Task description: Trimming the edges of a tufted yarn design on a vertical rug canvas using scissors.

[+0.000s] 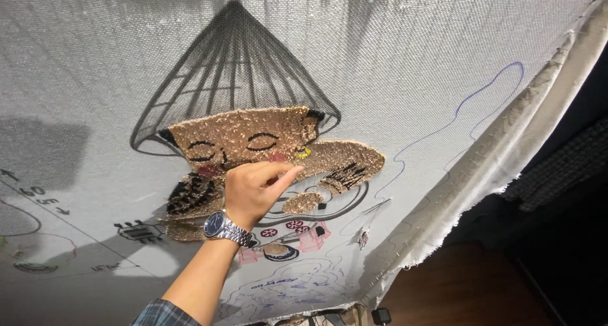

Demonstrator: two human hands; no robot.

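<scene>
Head view: a grey woven backing cloth is stretching across the frame, its frayed hem running diagonally at right. Tufted tan pile is filling a drawn face under an outlined cone hat. One hand, wristwatch on, is pressing pinched fingers against the pile; which hand, cannot tell.

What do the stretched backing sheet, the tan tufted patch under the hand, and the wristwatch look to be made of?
Backing sheet: pale woven cloth, seemingly; visible grid weave, frayed edge.
Tan tufted patch: likely yarn loops or cut pile; matte, fuzzy, raised.
Wristwatch on the left hand: apparently polished metal; shiny linked bracelet, dark blue dial.
</scene>
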